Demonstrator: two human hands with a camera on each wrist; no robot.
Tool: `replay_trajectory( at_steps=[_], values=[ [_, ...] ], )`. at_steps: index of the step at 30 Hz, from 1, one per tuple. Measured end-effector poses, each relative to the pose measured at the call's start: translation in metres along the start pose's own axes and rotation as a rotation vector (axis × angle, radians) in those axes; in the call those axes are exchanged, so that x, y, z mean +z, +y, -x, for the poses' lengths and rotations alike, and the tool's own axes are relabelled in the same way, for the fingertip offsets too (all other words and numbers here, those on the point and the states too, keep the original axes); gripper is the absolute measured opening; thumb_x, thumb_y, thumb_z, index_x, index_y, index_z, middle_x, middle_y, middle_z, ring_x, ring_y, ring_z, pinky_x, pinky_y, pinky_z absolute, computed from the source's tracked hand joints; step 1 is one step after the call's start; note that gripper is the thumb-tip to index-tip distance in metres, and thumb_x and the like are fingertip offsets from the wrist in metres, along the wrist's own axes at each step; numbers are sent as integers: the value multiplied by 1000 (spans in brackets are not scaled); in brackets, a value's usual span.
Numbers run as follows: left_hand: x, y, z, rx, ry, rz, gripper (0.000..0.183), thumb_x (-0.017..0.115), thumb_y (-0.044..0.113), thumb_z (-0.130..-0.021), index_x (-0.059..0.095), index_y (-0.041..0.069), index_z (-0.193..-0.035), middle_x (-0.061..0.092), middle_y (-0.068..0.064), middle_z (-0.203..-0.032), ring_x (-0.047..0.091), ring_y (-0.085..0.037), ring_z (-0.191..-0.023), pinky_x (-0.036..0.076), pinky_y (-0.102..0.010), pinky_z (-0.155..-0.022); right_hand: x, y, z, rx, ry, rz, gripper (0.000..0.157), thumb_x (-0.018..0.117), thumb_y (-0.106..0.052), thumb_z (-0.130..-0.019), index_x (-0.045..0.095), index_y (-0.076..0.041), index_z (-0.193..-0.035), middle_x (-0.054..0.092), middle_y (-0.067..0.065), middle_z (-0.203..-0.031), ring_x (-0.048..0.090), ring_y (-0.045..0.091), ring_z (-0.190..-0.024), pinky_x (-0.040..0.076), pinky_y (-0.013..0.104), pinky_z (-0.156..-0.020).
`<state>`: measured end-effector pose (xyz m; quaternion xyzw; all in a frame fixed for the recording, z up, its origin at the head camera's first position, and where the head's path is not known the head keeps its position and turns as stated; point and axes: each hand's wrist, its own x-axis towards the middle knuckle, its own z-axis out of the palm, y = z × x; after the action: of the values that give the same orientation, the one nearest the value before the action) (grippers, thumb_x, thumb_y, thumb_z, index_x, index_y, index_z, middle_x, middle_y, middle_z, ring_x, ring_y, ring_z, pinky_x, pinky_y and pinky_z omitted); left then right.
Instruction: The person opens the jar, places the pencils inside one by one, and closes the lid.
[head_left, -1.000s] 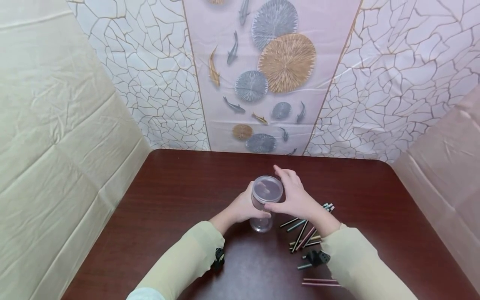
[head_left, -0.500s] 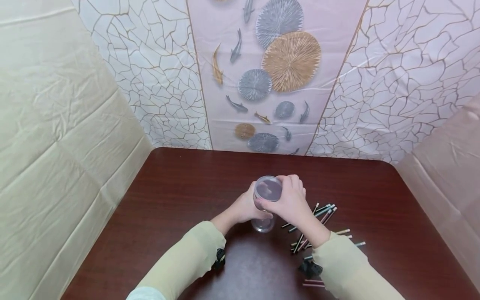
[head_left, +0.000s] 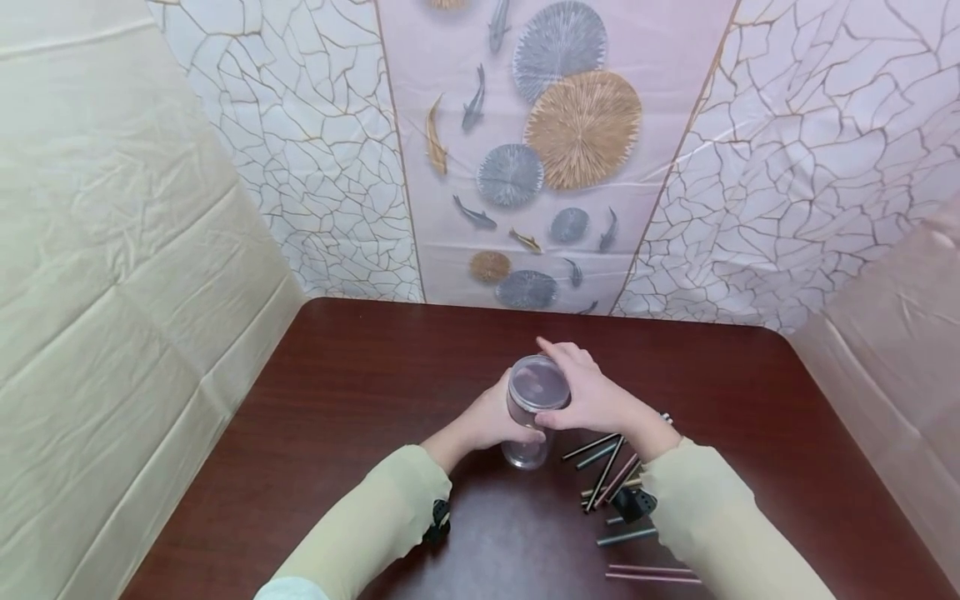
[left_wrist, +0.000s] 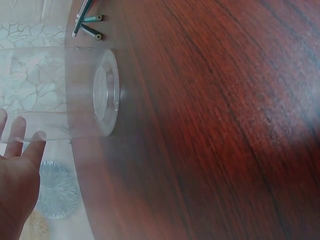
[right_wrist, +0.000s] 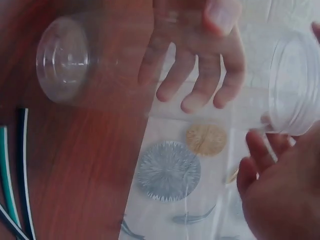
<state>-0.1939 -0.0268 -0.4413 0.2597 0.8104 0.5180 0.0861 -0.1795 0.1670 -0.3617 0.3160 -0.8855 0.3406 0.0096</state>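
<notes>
Turning the lid (head_left: 538,383) seemed the step: left hand (head_left: 489,417) wrapped round the clear jar (left_wrist: 60,92), right hand (head_left: 592,400) spread about the lid, contact unclear. Jar stood midway between the counter's (head_left: 375,375) side edges; next move likely needed a right-hand grip.

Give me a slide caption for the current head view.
The left hand grips a clear, lidded jar, the right hand at its lid, with pencils scattered on a dark table.

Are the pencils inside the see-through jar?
No, the head view shows the pencils lying on the table beside the jar.
</notes>
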Motion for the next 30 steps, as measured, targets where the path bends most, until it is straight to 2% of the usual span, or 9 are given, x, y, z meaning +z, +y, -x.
replay_trajectory(
  at_steps=[3,7,11,16,20,26,30],
  values=[
    [0,1,0,-4,2,-1,98,87,24,-61,30,14,-140,54,0,-121,53,-12,-107,41,-31,-91,5,-10,5,110,125,75,107,80,-41,-64,24,1,-144,40,20,-130,31,36,-119,26,55,-92],
    [0,2,0,-25,-1,1,95,87,26,-62,31,13,-137,54,0,-118,53,-12,-104,43,-31,-88,20,-25,11,262,343,196,106,82,-50,-57,36,3,-135,42,21,-120,34,37,-112,26,52,-85],
    [0,1,-1,-25,0,23,94,86,23,-62,31,13,-137,53,1,-118,53,-12,-103,43,-31,-87,34,-35,11,321,415,267,100,81,-58,-54,45,4,-125,41,21,-116,36,38,-106,27,51,-81],
    [0,1,-2,5,-11,19,96,86,22,-61,30,12,-138,51,-1,-120,53,-13,-103,43,-31,-89,40,-36,8,301,442,301,86,80,-56,-56,50,1,-112,44,19,-106,38,36,-97,29,49,-78],
    [0,0,-3,10,-14,0,98,87,23,-61,28,11,-139,50,-2,-121,53,-13,-104,42,-31,-89,37,-30,7,249,431,244,80,81,-50,-57,50,0,-111,44,17,-104,37,35,-97,30,47,-80],
    [-1,-1,-3,15,-18,28,100,87,23,-61,27,12,-140,51,-1,-123,52,-13,-106,42,-31,-90,24,-18,4,171,264,79,75,84,-37,-59,50,-5,-117,43,11,-109,35,27,-104,36,40,-83],
    [-1,-2,-1,1,-13,24,98,87,23,-62,29,12,-139,52,-1,-121,53,-13,-105,43,-30,-89,16,-9,0,63,171,25,72,83,-30,-62,50,-5,-120,43,10,-111,36,25,-105,39,40,-82]
  ],
)
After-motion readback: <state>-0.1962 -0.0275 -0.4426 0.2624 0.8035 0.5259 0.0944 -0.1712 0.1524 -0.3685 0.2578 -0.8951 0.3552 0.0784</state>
